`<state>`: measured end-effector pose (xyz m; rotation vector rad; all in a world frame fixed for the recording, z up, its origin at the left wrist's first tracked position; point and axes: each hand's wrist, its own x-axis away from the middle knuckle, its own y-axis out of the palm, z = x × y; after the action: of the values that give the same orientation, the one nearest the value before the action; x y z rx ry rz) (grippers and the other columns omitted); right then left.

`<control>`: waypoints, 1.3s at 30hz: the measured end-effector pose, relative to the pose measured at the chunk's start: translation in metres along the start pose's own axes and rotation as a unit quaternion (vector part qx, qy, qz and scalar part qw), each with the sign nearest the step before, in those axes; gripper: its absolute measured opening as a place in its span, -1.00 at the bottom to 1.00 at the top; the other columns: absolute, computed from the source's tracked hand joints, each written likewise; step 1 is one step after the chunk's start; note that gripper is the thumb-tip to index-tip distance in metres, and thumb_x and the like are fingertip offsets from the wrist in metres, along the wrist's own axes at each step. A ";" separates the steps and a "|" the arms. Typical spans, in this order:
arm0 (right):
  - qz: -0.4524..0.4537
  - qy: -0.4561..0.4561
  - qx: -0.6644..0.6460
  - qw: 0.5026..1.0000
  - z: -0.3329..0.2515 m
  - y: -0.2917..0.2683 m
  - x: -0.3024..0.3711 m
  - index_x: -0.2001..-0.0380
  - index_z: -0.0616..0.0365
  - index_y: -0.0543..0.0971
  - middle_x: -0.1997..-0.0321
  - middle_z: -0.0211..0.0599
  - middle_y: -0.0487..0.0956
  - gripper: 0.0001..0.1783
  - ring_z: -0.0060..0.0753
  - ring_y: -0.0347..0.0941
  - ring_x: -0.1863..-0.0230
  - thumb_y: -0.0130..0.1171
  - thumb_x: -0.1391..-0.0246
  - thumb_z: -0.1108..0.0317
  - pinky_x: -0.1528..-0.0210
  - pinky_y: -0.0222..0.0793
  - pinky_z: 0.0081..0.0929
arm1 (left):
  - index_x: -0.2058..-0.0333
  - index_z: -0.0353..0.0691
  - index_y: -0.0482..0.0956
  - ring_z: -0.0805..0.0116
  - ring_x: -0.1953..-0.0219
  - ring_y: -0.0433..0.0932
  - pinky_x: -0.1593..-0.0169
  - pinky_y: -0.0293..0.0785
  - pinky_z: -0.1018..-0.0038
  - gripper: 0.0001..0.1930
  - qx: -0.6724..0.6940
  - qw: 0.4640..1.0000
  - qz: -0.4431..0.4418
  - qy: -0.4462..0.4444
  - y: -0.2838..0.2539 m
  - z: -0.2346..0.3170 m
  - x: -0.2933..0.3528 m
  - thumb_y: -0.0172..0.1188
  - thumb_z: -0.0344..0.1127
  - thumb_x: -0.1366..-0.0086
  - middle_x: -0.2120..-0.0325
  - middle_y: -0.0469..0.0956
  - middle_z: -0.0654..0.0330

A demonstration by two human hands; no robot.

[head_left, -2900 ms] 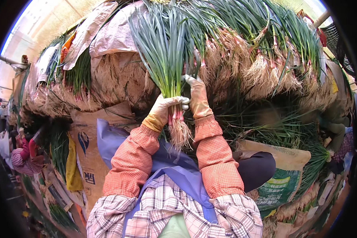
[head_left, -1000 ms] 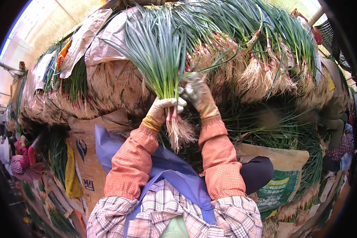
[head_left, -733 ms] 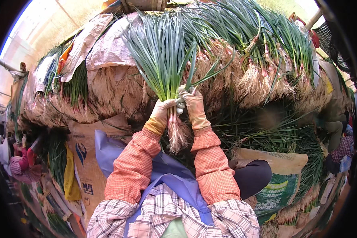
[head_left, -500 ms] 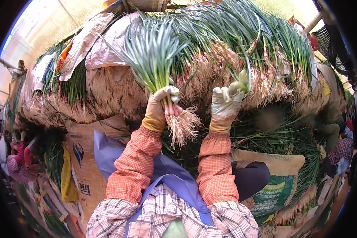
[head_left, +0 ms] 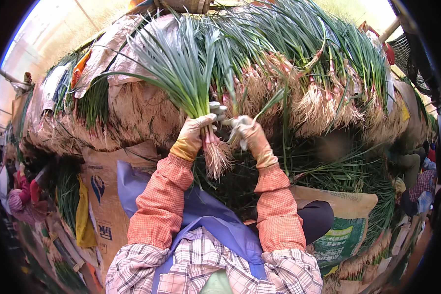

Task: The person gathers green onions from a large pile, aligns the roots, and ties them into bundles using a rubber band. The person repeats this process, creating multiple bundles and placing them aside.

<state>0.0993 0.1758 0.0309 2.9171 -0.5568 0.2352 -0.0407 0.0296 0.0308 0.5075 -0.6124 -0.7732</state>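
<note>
A thick bunch of long green onions with reddish-white stems and pale stringy roots (head_left: pixel 193 95) was held up before the person, in front of the heap. Its long axis ran up and slightly left: the green leaves fanned toward the top, one bending far left, while the roots pointed down and a little right.

The left hand, in a whitish glove with a yellowed cuff (head_left: pixel 196 130), was wrapped around the stems just above the roots. The right hand, gloved alike (head_left: pixel 250 136), was just beside it with its fingers curled and blurred; a loose green leaf (head_left: pixel 272 105) rose by it, but whether the fingers pinched it could not be told.

Behind lay the long heap of similar green onion bunches (head_left: pixel 279 49), roots hanging toward the person, partly covered at left by a wrinkled whitish plastic sheet (head_left: pixel 105 54). At right lay a flattened tan-and-green printed sack (head_left: pixel 343 240); its contents could not be seen. Loose dark green leaves (head_left: pixel 338 169) were strewn beyond it.

Half a second earlier the right hand had been well apart to the right; now it was near the left one, and the roots hung straighter down.
</note>
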 end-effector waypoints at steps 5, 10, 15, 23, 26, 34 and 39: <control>-0.027 0.066 0.013 0.997 0.012 -0.006 -0.011 0.20 0.25 0.53 0.34 -0.39 0.60 -0.55 -0.63 0.44 0.49 0.10 -0.19 0.01 0.49 0.37 -0.60 | 0.11 -0.40 0.49 0.29 0.37 0.64 0.33 0.60 0.44 -0.69 -0.045 0.998 -0.043 0.021 -0.013 -0.033 -0.011 0.20 -0.53 -0.14 0.30 0.63 0.02; 0.016 0.074 -0.027 0.997 0.031 0.017 -0.038 0.22 0.14 0.56 0.41 -0.39 0.58 -0.62 -0.48 0.48 0.52 0.28 -0.01 0.09 0.45 0.42 -0.45 | 0.23 -0.33 0.50 0.35 0.66 0.52 0.53 0.54 0.46 -0.80 -0.063 0.997 -0.001 0.043 0.007 -0.037 0.007 0.20 -0.55 -0.13 0.56 0.54 0.19; 0.321 -0.169 0.174 0.916 0.064 0.017 -0.030 0.33 0.20 0.55 0.62 -0.35 0.54 -0.73 -0.44 0.50 0.60 0.18 -0.09 0.18 0.56 0.44 -0.52 | 0.12 -0.37 0.45 0.33 0.51 0.61 0.41 0.59 0.46 -0.72 -0.031 0.999 0.024 0.030 -0.002 -0.035 0.008 0.19 -0.51 -0.16 0.44 0.61 0.05; 0.010 0.059 -0.185 0.981 0.026 0.027 -0.046 0.33 0.13 0.57 0.60 -0.58 0.46 -0.89 -0.74 0.28 0.68 0.19 -0.13 0.34 0.67 0.13 -0.71 | 0.07 -0.38 0.43 0.25 0.45 0.62 0.35 0.61 0.41 -0.66 0.001 0.997 -0.071 -0.041 -0.007 -0.025 0.020 0.17 -0.47 -0.16 0.35 0.61 0.01; 0.110 -0.088 -0.070 0.988 0.036 0.033 -0.039 0.33 0.19 0.54 0.58 -0.50 0.49 -0.88 -0.70 0.33 0.67 0.17 -0.14 0.36 0.67 0.20 -0.69 | 0.08 -0.37 0.45 0.25 0.50 0.60 0.36 0.60 0.43 -0.67 -0.001 1.000 -0.031 -0.004 -0.009 -0.032 0.015 0.17 -0.48 -0.15 0.41 0.60 0.06; 0.223 -0.184 -0.136 0.948 -0.045 -0.015 -0.045 -0.04 0.15 0.46 0.15 -0.18 0.61 -0.59 -0.59 0.53 0.38 0.15 -0.15 0.25 0.35 0.53 -0.63 | 0.03 -0.36 0.46 0.37 0.50 0.53 0.45 0.52 0.44 -0.63 0.042 0.997 -0.052 -0.048 -0.010 -0.046 0.002 0.19 -0.40 -0.16 0.47 0.57 0.14; 0.291 -0.064 0.381 0.875 0.028 -0.042 -0.125 0.17 0.30 0.46 0.29 -0.26 0.59 -0.58 -0.31 0.53 0.31 0.22 -0.08 0.16 0.30 0.37 -0.42 | -0.06 -0.43 0.33 0.40 0.50 0.45 0.39 0.54 0.45 -0.50 0.063 0.985 -0.149 0.063 0.026 0.011 0.018 0.19 -0.34 -0.17 0.54 0.46 0.22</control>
<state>0.0042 0.2530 -0.0252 3.3938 -1.7162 0.4116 -0.0252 0.0296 0.0609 0.7697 -0.4749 -0.9798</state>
